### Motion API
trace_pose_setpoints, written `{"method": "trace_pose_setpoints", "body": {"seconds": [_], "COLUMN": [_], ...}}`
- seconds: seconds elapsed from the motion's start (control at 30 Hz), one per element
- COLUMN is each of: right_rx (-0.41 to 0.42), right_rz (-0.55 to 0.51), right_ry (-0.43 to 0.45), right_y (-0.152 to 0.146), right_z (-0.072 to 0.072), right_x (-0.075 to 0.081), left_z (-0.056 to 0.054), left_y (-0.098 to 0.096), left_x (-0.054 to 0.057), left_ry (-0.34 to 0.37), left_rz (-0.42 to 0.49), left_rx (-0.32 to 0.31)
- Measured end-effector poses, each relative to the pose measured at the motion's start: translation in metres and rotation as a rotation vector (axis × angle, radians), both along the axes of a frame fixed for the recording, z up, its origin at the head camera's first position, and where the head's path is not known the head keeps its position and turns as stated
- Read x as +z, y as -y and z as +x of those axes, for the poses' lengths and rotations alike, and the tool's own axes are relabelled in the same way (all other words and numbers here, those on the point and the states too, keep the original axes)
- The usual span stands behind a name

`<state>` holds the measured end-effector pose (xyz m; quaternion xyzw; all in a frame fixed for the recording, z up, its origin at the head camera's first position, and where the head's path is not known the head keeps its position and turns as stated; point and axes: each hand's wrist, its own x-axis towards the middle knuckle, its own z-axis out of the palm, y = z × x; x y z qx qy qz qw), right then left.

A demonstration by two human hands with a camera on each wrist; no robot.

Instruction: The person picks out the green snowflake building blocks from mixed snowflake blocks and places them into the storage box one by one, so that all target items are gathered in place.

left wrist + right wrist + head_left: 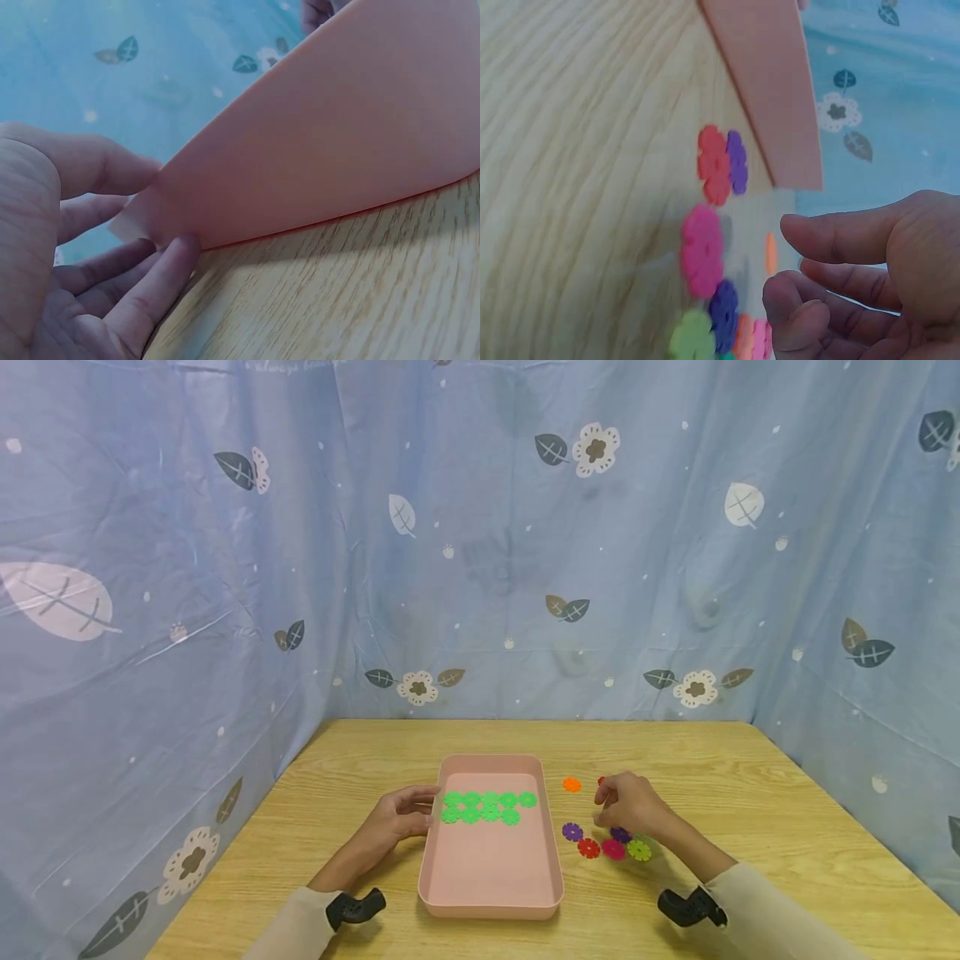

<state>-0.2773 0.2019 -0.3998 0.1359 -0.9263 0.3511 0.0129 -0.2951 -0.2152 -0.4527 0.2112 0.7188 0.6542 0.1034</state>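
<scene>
A pink tray [491,881] stands on the table with several green snowflake discs [490,807] in two rows inside. My left hand [393,817] touches the tray's left side; in the left wrist view its fingertips [180,259] rest against the outer wall. Over the table right of the tray, my right hand [633,806] hovers with thumb and fingers apart, nothing visible between them. Near it lie purple [572,832], red [588,848], pink [613,849] and yellow-green [639,850] discs. Another purple disc [621,835] is partly covered by the hand, and a bit of red [602,781] shows beside its fingers.
An orange disc [572,785] lies beyond the others, near the tray's right side. In the right wrist view, more orange and pink discs [744,334] show at the lower edge. Blue patterned curtains [510,568] enclose the wooden table [360,760] at the back and sides.
</scene>
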Motion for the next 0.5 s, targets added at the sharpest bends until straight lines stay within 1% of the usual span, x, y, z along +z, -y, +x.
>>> {"method": "trace_pose_setpoints", "body": {"seconds": [0.23, 0.5], "right_rx": [-0.017, -0.062], "right_rz": [-0.005, 0.03], "right_ry": [0.015, 0.019], "right_y": [-0.017, -0.036], "right_z": [0.004, 0.007], "right_x": [-0.001, -0.005], "left_z": [0.0, -0.003], "left_y": [0.001, 0.0], "left_x": [0.0, -0.002], "left_ry": [0.0, 0.011], "left_rz": [-0.003, 0.012], "left_rx": [0.011, 0.015]}}
